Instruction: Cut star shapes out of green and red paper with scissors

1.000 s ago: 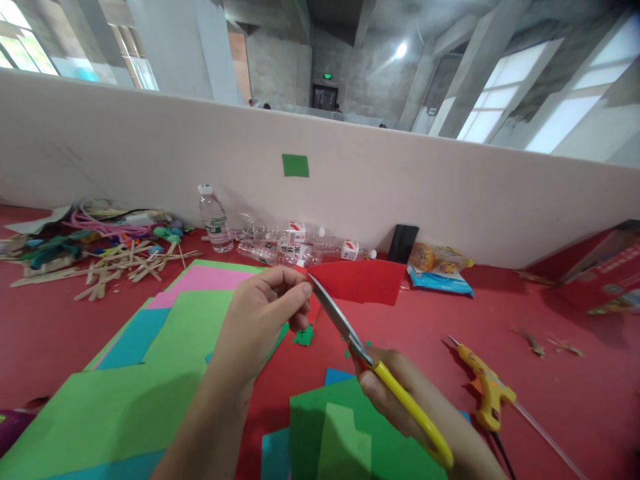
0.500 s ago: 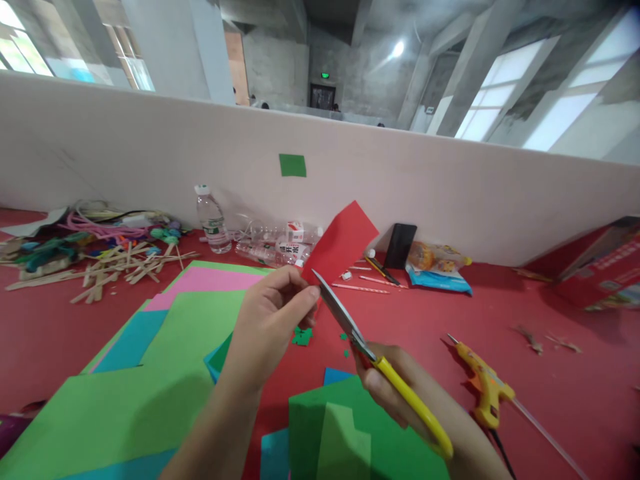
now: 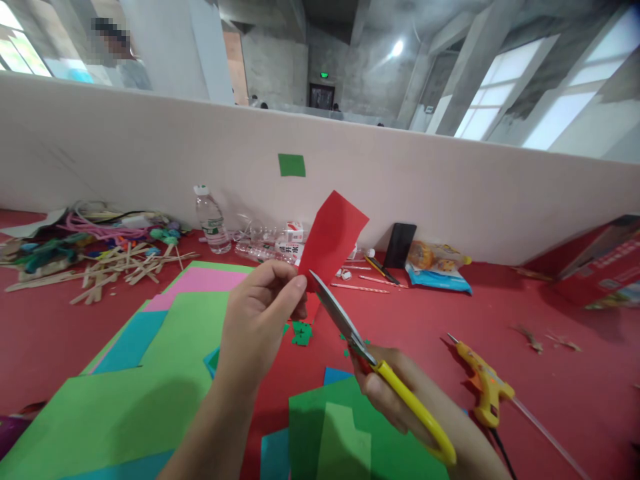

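My left hand (image 3: 263, 317) pinches the lower edge of a red paper sheet (image 3: 333, 237), which stands up tilted above the table. In my right hand (image 3: 400, 400) are yellow-handled scissors (image 3: 380, 370), fingers through the loops. Their blades (image 3: 336, 313) point up and left, and the tips touch the red paper just beside my left thumb. Small green paper scraps (image 3: 301, 332) lie on the red table (image 3: 550, 373) beneath the hands.
Green, pink and blue paper sheets (image 3: 165, 360) cover the near left. A yellow glue gun (image 3: 485, 387) lies at right. Wooden sticks and craft clutter (image 3: 100, 260) sit far left. Plastic bottles (image 3: 213, 220), a black phone (image 3: 400, 245) and a snack bag (image 3: 437, 267) line the white partition.
The red paper has swung up from lying nearly flat to standing tilted. My left hand turned with it; the scissors stayed almost still at its lower edge.
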The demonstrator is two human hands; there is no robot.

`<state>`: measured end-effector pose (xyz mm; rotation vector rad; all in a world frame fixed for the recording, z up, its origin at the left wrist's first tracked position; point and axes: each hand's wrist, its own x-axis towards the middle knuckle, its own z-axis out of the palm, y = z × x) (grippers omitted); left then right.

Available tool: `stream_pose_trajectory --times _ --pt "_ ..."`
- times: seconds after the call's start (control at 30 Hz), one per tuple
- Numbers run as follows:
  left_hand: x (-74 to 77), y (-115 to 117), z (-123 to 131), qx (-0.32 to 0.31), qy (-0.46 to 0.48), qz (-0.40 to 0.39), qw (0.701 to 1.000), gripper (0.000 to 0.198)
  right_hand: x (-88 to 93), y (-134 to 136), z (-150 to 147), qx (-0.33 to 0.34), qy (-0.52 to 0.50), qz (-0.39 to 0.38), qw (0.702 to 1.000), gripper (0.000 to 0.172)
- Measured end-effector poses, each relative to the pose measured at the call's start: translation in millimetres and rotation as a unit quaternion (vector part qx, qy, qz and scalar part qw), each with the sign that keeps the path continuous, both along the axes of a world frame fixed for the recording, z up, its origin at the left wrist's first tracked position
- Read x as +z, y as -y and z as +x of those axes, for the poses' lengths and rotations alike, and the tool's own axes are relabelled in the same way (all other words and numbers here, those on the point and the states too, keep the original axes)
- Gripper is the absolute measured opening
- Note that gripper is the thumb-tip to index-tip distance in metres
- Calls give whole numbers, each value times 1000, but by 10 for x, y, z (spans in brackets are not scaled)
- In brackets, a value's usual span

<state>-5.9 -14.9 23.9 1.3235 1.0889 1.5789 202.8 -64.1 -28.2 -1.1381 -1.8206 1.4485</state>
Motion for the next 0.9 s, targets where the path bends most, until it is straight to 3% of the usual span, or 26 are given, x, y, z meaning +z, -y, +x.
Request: stream_pose_trajectory --times 0.37,0.9 --pt "-17 -9 -25 -9 16 -6 1000 14 21 42 -24 -36 25 8 999 73" --pt "-7 -11 -48 -25 34 -19 999 15 10 4 -27 -25 64 37 997 76"
